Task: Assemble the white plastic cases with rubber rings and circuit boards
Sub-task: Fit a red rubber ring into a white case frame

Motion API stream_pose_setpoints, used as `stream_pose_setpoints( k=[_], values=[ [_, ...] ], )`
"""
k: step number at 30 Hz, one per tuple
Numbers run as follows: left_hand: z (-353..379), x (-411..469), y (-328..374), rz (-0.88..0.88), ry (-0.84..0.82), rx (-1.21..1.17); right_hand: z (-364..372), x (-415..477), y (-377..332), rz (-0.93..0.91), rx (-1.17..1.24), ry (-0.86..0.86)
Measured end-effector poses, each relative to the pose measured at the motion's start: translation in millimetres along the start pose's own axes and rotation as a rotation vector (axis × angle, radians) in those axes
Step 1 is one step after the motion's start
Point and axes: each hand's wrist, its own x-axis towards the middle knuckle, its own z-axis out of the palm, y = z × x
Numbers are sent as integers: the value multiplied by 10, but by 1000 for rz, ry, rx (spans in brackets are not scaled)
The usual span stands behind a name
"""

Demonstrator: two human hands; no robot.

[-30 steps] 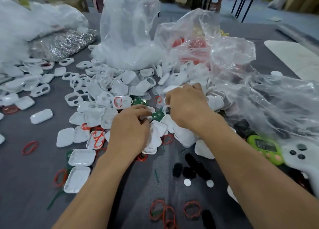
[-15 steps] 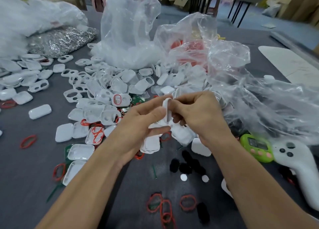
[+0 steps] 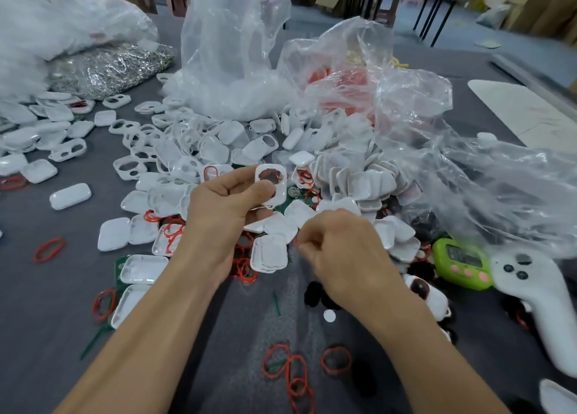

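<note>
My left hand (image 3: pixel 223 209) holds up a white case frame (image 3: pixel 271 181) with two openings, pinched between thumb and fingers above the pile. My right hand (image 3: pixel 342 252) sits lower and to the right, fingers curled over the parts; whether it pinches a red ring is unclear. A heap of white case halves (image 3: pixel 343 179) spreads across the grey table (image 3: pixel 37 288). Green circuit boards (image 3: pixel 301 195) peek out under the cases. Red rubber rings (image 3: pixel 292 363) lie near the front edge, another red ring (image 3: pixel 50 248) at the left.
Clear plastic bags (image 3: pixel 237 54) stand behind the pile, one with red rings (image 3: pixel 346 85). A bag of metal clips (image 3: pixel 106 70) is at the back left. A green timer (image 3: pixel 462 262) and a white controller (image 3: pixel 543 298) lie at the right. Black pads (image 3: pixel 315 295) sit in front.
Both hands were together on one white piece. Now the left hand keeps the case frame raised and turned flat to me, while the right hand has dropped down to the pile.
</note>
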Motion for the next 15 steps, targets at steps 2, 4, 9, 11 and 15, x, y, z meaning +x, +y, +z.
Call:
stream_pose_setpoints(
  k=[2, 4, 9, 11, 15],
  values=[
    [7, -19, -9, 45, -9, 31, -68, -26, 130, 84, 247, 148],
    [35, -40, -31, 83, -43, 85, -108, -17, 241, 144, 467, 208],
    [134, -109, -99, 120, -99, 228, -115, 33, 342, 160, 887, 247],
    [179, -138, -108, 124, -122, 266, -114, 32, 371, 152, 811, 327],
    [243, -202, -115, 116, -144, 313, -119, 20, 355, 125, 748, 422]
  ],
)
